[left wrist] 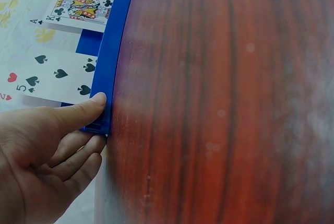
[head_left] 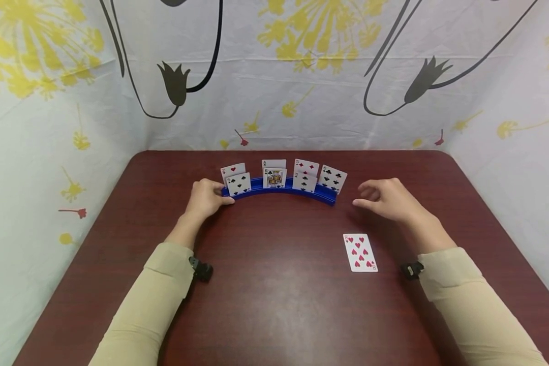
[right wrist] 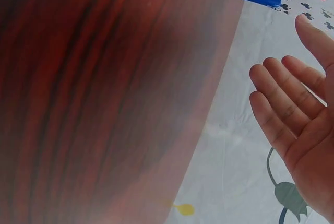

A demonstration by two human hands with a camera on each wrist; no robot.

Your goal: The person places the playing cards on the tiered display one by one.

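A curved blue card holder [head_left: 272,191] stands toward the back of the table, with playing cards upright in it. My left hand [head_left: 204,198] pinches its left end; in the left wrist view the thumb [left wrist: 86,112] lies on the front, the other fingers beyond the end. Nearest that hand is the five of spades [head_left: 239,184], before the two of hearts [head_left: 233,170]. My right hand [head_left: 386,198] hovers right of the holder, holding nothing, its fingers loosely bent. On the table in front of it lies the eight of hearts [head_left: 360,252], face up.
Mid-holder, a king of clubs [head_left: 274,178] stands before an ace [head_left: 273,163]. Further right are a clubs card [head_left: 304,182], the five of diamonds [head_left: 306,165] behind it, and another clubs card [head_left: 333,178]. White printed cloth [head_left: 279,122] surrounds the dark red-brown table [head_left: 265,284].
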